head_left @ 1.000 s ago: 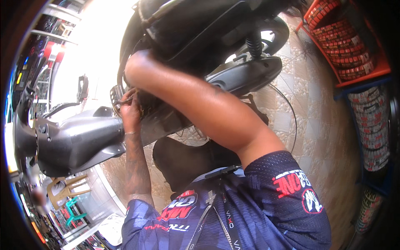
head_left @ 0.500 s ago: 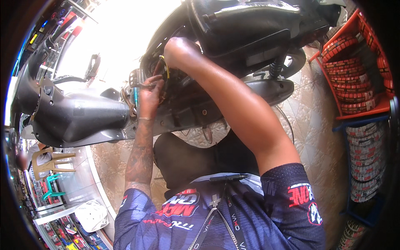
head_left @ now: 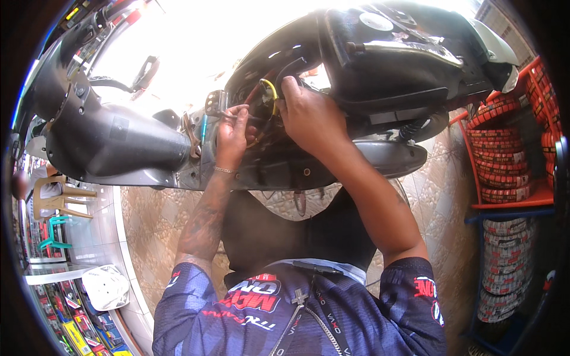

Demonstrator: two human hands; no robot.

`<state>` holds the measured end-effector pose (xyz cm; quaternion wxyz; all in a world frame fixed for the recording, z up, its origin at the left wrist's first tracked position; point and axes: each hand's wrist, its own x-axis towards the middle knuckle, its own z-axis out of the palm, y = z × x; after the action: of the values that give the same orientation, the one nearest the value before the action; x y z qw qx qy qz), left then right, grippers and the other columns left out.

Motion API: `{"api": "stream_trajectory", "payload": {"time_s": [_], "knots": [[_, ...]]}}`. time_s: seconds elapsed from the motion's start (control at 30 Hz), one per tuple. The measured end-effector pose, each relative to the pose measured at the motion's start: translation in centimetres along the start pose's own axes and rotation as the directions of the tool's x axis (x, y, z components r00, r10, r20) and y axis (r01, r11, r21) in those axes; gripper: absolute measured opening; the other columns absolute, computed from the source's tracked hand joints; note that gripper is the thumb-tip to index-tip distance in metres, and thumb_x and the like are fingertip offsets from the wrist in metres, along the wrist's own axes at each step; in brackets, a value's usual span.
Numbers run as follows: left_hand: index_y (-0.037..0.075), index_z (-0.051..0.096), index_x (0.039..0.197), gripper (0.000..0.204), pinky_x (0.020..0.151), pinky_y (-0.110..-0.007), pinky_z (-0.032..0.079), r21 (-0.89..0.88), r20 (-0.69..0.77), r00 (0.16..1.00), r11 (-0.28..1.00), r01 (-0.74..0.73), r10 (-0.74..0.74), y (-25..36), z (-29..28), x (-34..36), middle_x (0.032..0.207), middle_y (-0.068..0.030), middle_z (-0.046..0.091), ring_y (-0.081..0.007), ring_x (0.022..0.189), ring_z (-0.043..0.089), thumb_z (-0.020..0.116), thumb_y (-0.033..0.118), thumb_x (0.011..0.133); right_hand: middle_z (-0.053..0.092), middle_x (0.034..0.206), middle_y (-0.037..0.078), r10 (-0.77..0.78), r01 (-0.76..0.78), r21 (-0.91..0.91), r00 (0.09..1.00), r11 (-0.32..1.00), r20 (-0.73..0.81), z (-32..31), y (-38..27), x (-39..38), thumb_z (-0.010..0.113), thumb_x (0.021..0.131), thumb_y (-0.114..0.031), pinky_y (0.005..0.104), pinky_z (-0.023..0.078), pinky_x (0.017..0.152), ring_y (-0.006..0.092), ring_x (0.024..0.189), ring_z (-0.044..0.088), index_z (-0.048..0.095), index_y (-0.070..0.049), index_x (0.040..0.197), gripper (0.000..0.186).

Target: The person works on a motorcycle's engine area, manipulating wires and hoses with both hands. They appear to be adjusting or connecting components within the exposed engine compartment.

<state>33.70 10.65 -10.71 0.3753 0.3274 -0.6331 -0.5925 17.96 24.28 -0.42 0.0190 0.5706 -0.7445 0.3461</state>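
A black scooter lies across my view, its body opened up in the middle. My left hand (head_left: 233, 135) is at this opening, thumb and fingers pinched together beside a perforated metal bracket (head_left: 217, 103); what they grip is unclear. Just to the right, my right hand (head_left: 316, 114) is closed with its fingertips inside the opening, hiding whatever it holds. A black hose (head_left: 291, 67) runs past those fingertips. Between my hands a yellow wire (head_left: 272, 92) curves beside a dark red part (head_left: 253, 94). A teal-handled tool (head_left: 204, 129) stands left of my left hand.
The scooter's front section (head_left: 124, 139) extends left, and its black seat bucket (head_left: 380, 65) sits at the right. Stacked tyres fill a red rack (head_left: 516, 202) and a blue rack (head_left: 475, 216). A tan chair (head_left: 50, 199), a green stool (head_left: 56, 232) and a display case stand left.
My right hand has pulled back a little and turned, so its back and fingers show more. My left hand stays by the bracket. The view has shifted, showing more of the scooter's rear.
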Motion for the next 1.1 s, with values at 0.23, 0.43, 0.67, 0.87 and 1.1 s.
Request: {"api": "stream_trajectory", "payload": {"time_s": [0.23, 0.43, 0.67, 0.87, 1.1], "knots": [[0.007, 0.054, 0.112, 0.033, 0.06, -0.021, 0.052, -0.119, -0.105, 0.994, 0.992, -0.053, 0.04, 0.3, -0.1, -0.3, 0.097, -0.0034, 0.065, -0.0082, 0.073, 0.064, 0.055, 0.039, 0.105, 0.067, 0.083, 0.021, 0.056, -0.056, -0.005, 0.998, 0.998, -0.02, 0.2, -0.5, -0.1, 0.061, 0.095, -0.022, 0.0576, 0.048, 0.066, 0.0448, 0.078, 0.066, 0.05, -0.005, 0.104, 0.021], [0.008, 0.054, 0.108, 0.03, 0.059, -0.021, 0.051, -0.062, -0.136, 0.984, 0.99, -0.127, 0.118, 0.7, -0.1, -0.4, 0.092, -0.0044, 0.068, -0.0075, 0.068, 0.063, 0.058, 0.038, 0.104, 0.068, 0.084, 0.02, 0.03, -0.032, -0.044, 0.998, 0.999, -0.047, 0.5, -0.4, -0.1, 0.063, 0.094, -0.021, 0.0566, 0.048, 0.067, 0.0443, 0.08, 0.065, 0.052, -0.005, 0.104, 0.021], [0.006, 0.061, 0.114, 0.026, 0.06, -0.02, 0.05, -0.1, -0.104, 0.99, 0.99, -0.102, 0.091, 2.1, -0.2, -1.1, 0.097, -0.0086, 0.072, -0.0047, 0.065, 0.06, 0.052, 0.029, 0.107, 0.068, 0.083, 0.019, 0.035, -0.039, -0.09, 0.998, 0.995, -0.05, 0.7, -0.6, 0.0, 0.063, 0.094, -0.023, 0.0538, 0.05, 0.067, 0.0421, 0.079, 0.066, 0.057, -0.005, 0.104, 0.021], [0.007, 0.06, 0.128, 0.029, 0.065, -0.019, 0.05, -0.117, -0.003, 0.986, 0.979, -0.166, 0.166, 2.9, -0.3, -2.1, 0.107, -0.0103, 0.07, -0.0023, 0.071, 0.058, 0.047, 0.024, 0.109, 0.068, 0.081, 0.015, -0.004, -0.022, -0.204, 0.992, 0.979, -0.129, 1.6, -0.8, 0.1, 0.065, 0.093, -0.025, 0.0507, 0.052, 0.066, 0.0379, 0.075, 0.067, 0.06, -0.006, 0.099, 0.02], [0.004, 0.06, 0.13, 0.03, 0.066, -0.02, 0.052, -0.062, 0.078, 0.974, 0.977, -0.207, 0.211, 3.5, -0.8, -2.8, 0.112, -0.0125, 0.072, -0.0032, 0.07, 0.06, 0.046, 0.021, 0.11, 0.066, 0.073, 0.012, -0.11, -0.001, -0.36, 0.952, 0.933, -0.287, 3.1, -0.4, 0.5, 0.067, 0.091, -0.023, 0.0448, 0.052, 0.06, 0.0334, 0.067, 0.066, 0.062, -0.008, 0.091, 0.016]]}}
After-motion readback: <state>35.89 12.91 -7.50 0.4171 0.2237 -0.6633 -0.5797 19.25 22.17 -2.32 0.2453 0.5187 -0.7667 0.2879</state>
